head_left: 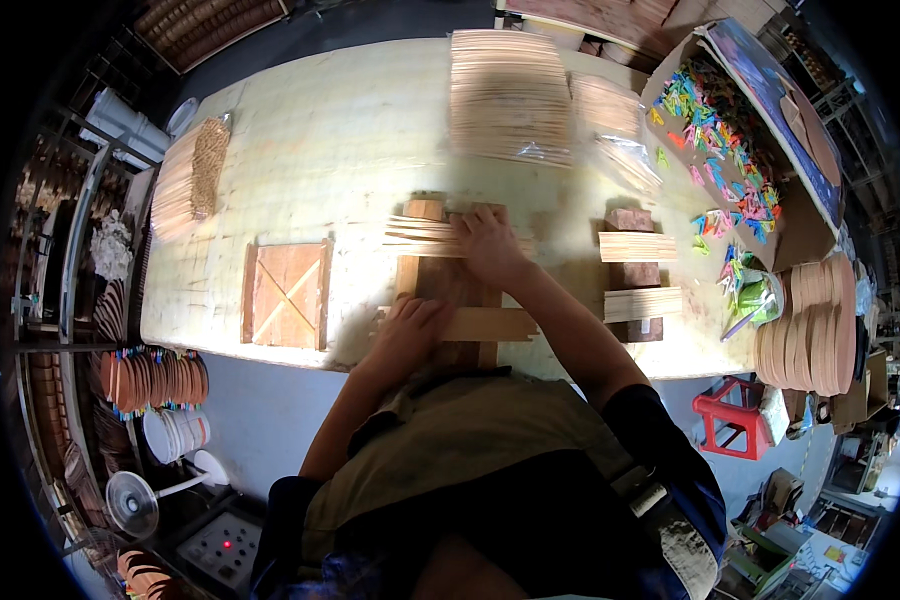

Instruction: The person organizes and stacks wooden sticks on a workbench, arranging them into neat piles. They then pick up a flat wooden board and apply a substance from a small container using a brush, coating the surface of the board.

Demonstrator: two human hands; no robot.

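Observation:
In front of me a brown wooden jig (453, 280) lies on the table, with two rows of thin pale wooden strips across it. My right hand (492, 245) has its fingers bent down over the far strips (420, 236), which fan slightly apart at their left end. Nearer my body, my left hand (417, 325) grips the left part of the near strips (490, 324), which lie closer together. Both palms face down and hide part of the strips beneath them.
Left stands a shallow wooden frame (287, 295) with crossed slats and a bundle of sticks (192, 178). Farther off lie stacked strips (510, 95). At right are strips on a block (638, 247), a box of colourful clips (808, 245), curved wooden pieces (805, 325) and a red stool (732, 418).

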